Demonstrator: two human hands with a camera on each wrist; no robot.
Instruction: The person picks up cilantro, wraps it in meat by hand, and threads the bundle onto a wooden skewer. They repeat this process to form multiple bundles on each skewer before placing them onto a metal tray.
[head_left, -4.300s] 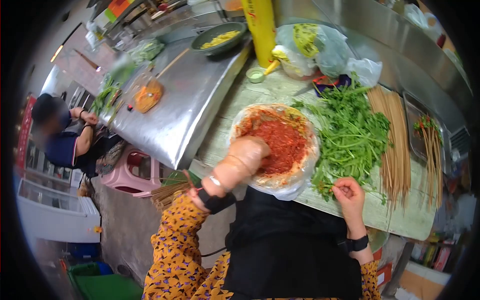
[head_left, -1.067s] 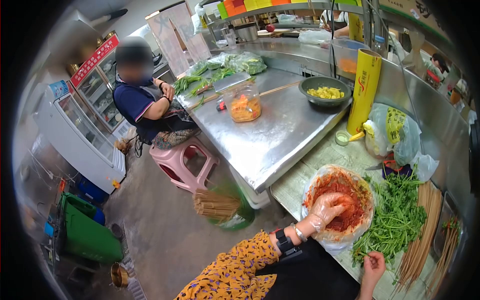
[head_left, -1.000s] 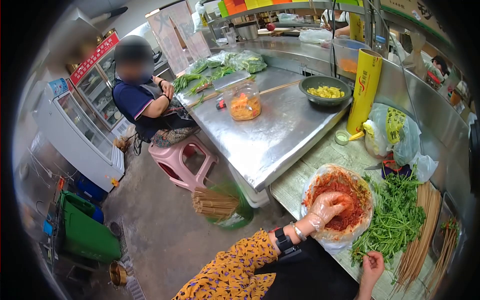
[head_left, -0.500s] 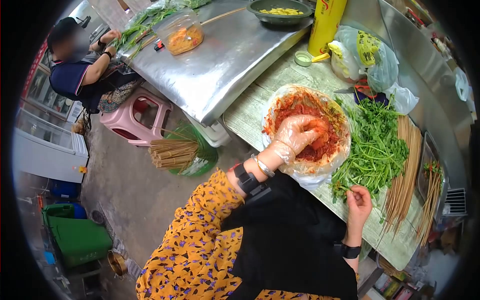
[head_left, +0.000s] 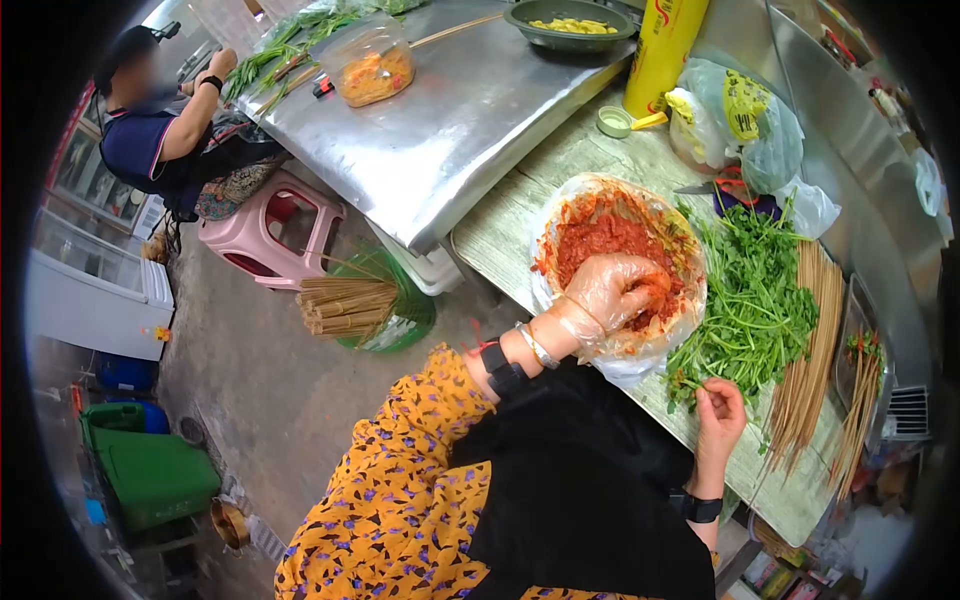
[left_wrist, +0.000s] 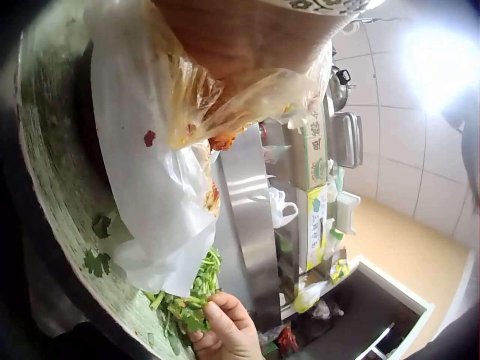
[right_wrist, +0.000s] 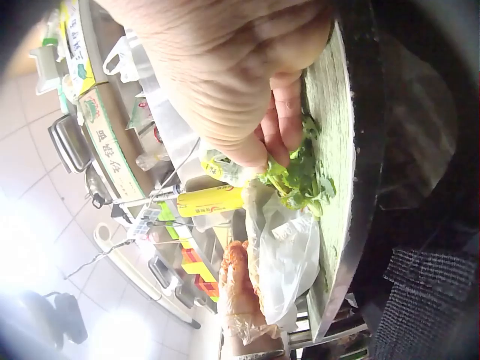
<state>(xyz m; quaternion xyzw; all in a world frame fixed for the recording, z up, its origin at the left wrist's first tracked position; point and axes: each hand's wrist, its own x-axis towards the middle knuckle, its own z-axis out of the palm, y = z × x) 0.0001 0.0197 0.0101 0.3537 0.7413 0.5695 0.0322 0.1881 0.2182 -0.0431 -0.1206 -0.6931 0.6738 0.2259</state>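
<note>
My left hand [head_left: 612, 288], in a clear plastic glove smeared red, reaches into a bowl [head_left: 545, 215] lined with a plastic bag. Its fingers curl down into the red chili paste [head_left: 600, 238]; whether they grip anything there I cannot tell. At the table's front edge my right hand [head_left: 722, 412], bare, pinches a coriander sprig [right_wrist: 289, 180] between thumb and fingers. The sprig lies at the near end of a coriander heap [head_left: 755, 300], just right of the bowl. In the left wrist view, the bag's white side [left_wrist: 150, 172] covers much of the bowl.
Bamboo skewers [head_left: 810, 350] lie right of the coriander, beside a metal tray [head_left: 858, 300] bearing loaded skewers. Scissors [head_left: 735, 185], plastic bags [head_left: 750, 115] and a yellow cylinder [head_left: 662, 60] stand behind. A steel table [head_left: 440, 110] adjoins at left, where another person [head_left: 150, 130] sits.
Since half a second ago, my left hand has shifted slightly toward the near side of the bowl, uncovering more paste. My right hand keeps its pinch. Earlier, the head view swung left and back.
</note>
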